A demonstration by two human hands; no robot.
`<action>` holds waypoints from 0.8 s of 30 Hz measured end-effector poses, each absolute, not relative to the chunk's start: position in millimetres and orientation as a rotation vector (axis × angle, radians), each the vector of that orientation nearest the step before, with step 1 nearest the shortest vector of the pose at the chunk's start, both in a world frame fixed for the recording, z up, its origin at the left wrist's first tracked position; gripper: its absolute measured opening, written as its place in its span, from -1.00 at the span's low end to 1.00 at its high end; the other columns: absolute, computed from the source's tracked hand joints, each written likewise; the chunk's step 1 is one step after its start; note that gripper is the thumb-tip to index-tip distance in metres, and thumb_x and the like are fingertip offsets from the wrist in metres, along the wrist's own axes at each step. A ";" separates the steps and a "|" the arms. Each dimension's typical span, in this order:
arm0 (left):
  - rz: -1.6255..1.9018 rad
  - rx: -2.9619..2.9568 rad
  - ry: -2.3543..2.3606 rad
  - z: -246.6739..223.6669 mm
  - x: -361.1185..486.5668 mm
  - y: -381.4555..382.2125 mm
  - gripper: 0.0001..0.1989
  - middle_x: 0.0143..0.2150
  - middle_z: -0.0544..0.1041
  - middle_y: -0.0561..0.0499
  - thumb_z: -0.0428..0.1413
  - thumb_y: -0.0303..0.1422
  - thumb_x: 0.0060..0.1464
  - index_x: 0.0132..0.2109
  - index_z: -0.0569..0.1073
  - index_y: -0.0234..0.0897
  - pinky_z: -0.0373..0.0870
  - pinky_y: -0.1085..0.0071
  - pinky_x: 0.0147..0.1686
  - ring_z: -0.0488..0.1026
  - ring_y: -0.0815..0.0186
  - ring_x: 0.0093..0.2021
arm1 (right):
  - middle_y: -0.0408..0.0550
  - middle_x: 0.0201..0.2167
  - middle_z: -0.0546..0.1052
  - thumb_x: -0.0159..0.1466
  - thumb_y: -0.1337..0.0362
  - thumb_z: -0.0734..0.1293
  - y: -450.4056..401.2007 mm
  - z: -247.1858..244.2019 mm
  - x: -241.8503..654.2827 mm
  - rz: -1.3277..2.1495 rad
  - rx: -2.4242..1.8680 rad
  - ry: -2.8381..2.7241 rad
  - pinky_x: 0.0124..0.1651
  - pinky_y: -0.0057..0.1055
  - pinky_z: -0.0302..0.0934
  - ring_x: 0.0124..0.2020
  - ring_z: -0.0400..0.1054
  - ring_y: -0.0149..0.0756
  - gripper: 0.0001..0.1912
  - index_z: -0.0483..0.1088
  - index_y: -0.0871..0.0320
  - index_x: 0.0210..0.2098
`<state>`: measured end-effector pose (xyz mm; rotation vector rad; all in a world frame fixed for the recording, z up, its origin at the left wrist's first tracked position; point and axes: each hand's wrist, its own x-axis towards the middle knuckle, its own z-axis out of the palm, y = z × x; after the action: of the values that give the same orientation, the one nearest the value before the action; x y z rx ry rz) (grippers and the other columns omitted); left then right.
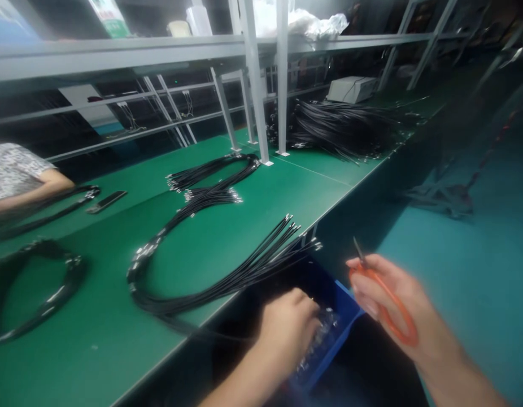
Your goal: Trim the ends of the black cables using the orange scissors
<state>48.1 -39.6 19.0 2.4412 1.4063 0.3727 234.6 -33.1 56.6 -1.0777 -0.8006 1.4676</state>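
My right hand point(392, 299) is closed round a pair of scissors with orange handles point(399, 322); their dark blades point up, clear of everything. My left hand point(287, 322) is over a blue bin point(340, 333), fingers curled inward. Whatever those fingers hold, if anything, is hidden. Inside the bin lie small shiny metal pieces point(316, 339), partly covered by that hand. A bundle of black cables point(181, 302) with silvery ends curves across the green table, its tips reaching past the edge above the bin. One dark cable strand runs off the table edge towards my left wrist.
More looped black cables point(210, 183) lie farther back on the green table point(227, 237). A large cable pile point(338, 127) sits beyond the white shelf posts point(282, 85). At left are a phone-like dark object point(107, 202) and another person's arm point(53, 183).
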 end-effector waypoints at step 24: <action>0.741 2.029 1.489 76.5 27.7 -11.8 -0.86 -0.34 0.51 0.13 0.07 -0.45 0.07 -0.19 0.35 -0.16 0.33 0.47 -0.30 0.47 0.35 -0.33 | -0.30 -0.58 0.34 0.03 0.37 0.47 -26.8 46.4 208.6 1.368 -0.945 -0.572 -0.66 -0.60 -0.05 -0.71 0.08 -0.59 -0.69 0.32 0.09 -0.28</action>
<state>27.7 -11.8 76.5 2.0293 1.4891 0.7407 208.6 -26.8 46.4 -0.9455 -0.5721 1.3676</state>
